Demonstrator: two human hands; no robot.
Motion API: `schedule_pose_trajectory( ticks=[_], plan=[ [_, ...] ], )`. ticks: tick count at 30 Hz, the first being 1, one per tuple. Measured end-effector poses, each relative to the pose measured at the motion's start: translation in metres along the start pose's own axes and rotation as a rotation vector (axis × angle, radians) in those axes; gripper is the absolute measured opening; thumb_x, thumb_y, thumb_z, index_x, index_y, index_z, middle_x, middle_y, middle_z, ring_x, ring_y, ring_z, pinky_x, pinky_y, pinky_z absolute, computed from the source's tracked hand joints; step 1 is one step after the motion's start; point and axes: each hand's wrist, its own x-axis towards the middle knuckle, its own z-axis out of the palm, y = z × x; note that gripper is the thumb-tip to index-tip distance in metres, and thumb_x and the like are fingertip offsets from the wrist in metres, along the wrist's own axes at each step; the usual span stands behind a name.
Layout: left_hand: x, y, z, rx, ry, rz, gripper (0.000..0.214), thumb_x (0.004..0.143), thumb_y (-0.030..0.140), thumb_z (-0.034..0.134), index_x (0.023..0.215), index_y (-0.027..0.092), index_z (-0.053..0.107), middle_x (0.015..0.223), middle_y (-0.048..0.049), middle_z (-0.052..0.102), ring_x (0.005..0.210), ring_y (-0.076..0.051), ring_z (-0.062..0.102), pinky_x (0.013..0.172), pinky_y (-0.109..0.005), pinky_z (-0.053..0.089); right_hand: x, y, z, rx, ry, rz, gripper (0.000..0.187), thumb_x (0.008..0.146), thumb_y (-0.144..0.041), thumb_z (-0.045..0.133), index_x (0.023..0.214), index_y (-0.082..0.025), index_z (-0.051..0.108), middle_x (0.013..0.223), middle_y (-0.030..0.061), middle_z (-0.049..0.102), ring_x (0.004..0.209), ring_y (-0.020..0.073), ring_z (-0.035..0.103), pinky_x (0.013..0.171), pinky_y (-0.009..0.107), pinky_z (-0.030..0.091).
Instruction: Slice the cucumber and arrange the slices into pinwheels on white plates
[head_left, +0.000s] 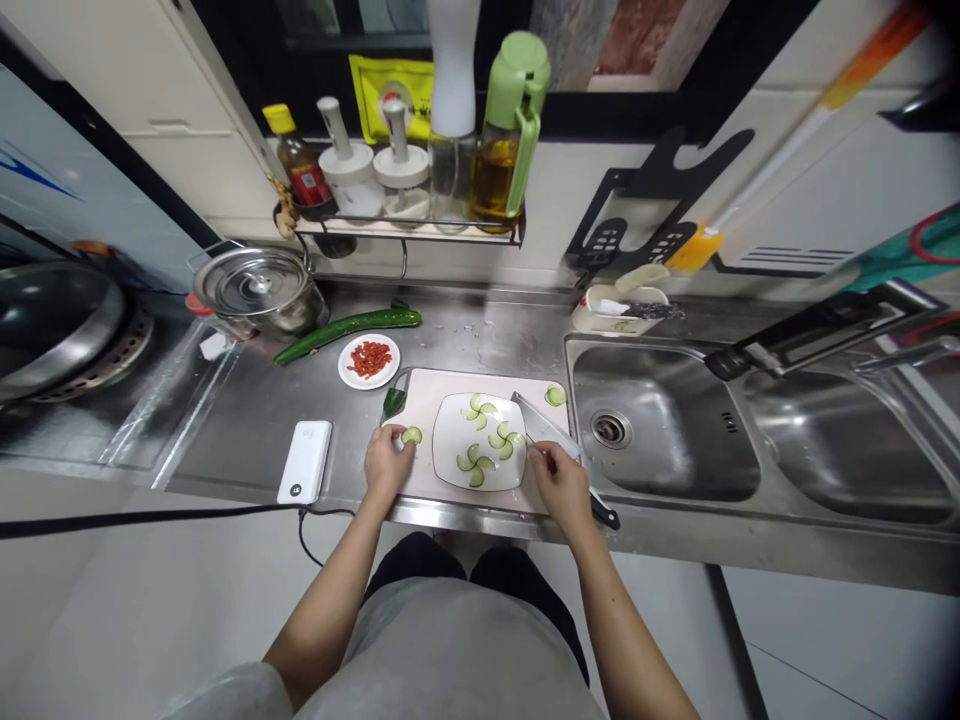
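Left hand (pixel 388 462): fingers at a cucumber slice (pixel 412 435); whether they grip it, I cannot tell.
Right hand (pixel 559 482): fingers curled beside the plate (pixel 448 428); cannot tell if anything is pinched.
Plate: between the hands, on the cutting board (pixel 425 385); a bump from either could scatter its three pinwheels (pixel 506 440).
Knife (pixel 545 426): partly behind the right hand; careless reaching might cause a cut.
White device (pixel 306 455): left of the left hand; a snagged cord (pixel 303 535) could drag it off the tabletop (pixel 465 340).
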Motion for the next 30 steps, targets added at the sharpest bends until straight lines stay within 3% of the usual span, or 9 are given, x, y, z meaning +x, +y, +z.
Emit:
schedule_pose_trajectory(
  ticks=[7, 12, 18, 22, 25, 28, 30],
  plan=[
    [0.007, 0.005, -0.001, -0.057, 0.001, 0.030, 0.018, 0.073, 0.023, 0.061, 0.090, 0.021, 0.062, 0.081, -0.0013, 0.060, 0.071, -0.015, 0.053, 0.066, -0.027, 0.036, 0.002, -0.005, 0.002, 0.008, -0.030, -0.015, 0.033, 0.088, -0.044, 0.044, 0.092, -0.018, 0.065, 0.061, -0.0005, 0.056, 0.055, 0.0142, 0.051, 0.056, 0.024, 0.035],
    [0.005, 0.009, -0.004, -0.286, -0.042, -0.038, 0.017, 0.073, 0.029, 0.064, 0.087, 0.020, 0.065, 0.072, 0.0004, 0.059, 0.063, -0.012, 0.050, 0.063, -0.025, 0.036, 0.001, -0.011, 0.007, 0.012, -0.054, -0.037, 0.032, 0.088, -0.043, 0.044, 0.092, -0.019, 0.065, 0.061, -0.0007, 0.056, 0.055, 0.0140, 0.051, 0.055, 0.024, 0.035],
    [-0.003, 0.030, -0.021, -0.804, -0.238, -0.120, 0.032, 0.061, 0.038, 0.076, 0.082, 0.015, 0.067, 0.068, 0.0006, 0.058, 0.060, -0.009, 0.048, 0.059, -0.021, 0.038, 0.005, -0.042, 0.018, 0.099, -0.139, -0.121, 0.025, 0.089, -0.037, 0.047, 0.095, -0.020, 0.063, 0.068, 0.0002, 0.058, 0.061, 0.0145, 0.052, 0.060, 0.026, 0.039],
    [-0.012, 0.053, -0.035, -0.909, -0.431, -0.091, 0.031, 0.059, 0.034, 0.079, 0.081, 0.016, 0.069, 0.068, 0.0008, 0.059, 0.063, -0.009, 0.051, 0.062, -0.021, 0.040, 0.013, -0.068, 0.026, 0.125, -0.215, -0.296, 0.022, 0.090, -0.031, 0.048, 0.103, -0.020, 0.062, 0.086, 0.0042, 0.061, 0.080, 0.0184, 0.054, 0.074, 0.031, 0.042],
    [-0.019, 0.068, -0.041, -0.937, -0.528, -0.056, 0.028, 0.060, 0.033, 0.079, 0.080, 0.016, 0.069, 0.068, 0.0009, 0.059, 0.065, -0.009, 0.051, 0.064, -0.021, 0.041, 0.017, -0.080, 0.032, 0.119, -0.237, -0.389, 0.017, 0.091, -0.028, 0.048, 0.097, -0.021, 0.062, 0.089, 0.0052, 0.061, 0.087, 0.0199, 0.052, 0.080, 0.035, 0.041],
    [-0.026, 0.079, -0.043, -0.945, -0.516, -0.073, 0.032, 0.059, 0.034, 0.080, 0.083, 0.016, 0.068, 0.066, 0.0020, 0.057, 0.062, -0.007, 0.049, 0.060, -0.019, 0.039, 0.018, -0.084, 0.034, 0.128, -0.235, -0.417, 0.017, 0.092, -0.027, 0.047, 0.085, -0.021, 0.061, 0.086, 0.0045, 0.060, 0.084, 0.0194, 0.051, 0.078, 0.034, 0.040],
    [-0.030, 0.082, -0.045, -0.938, -0.464, -0.160, 0.037, 0.060, 0.040, 0.079, 0.086, 0.017, 0.067, 0.063, 0.0036, 0.053, 0.057, -0.006, 0.046, 0.052, -0.018, 0.034, 0.018, -0.082, 0.033, 0.139, -0.212, -0.428, 0.018, 0.092, -0.027, 0.047, 0.084, -0.021, 0.061, 0.084, 0.0041, 0.060, 0.083, 0.0191, 0.051, 0.078, 0.034, 0.040]
  ],
)
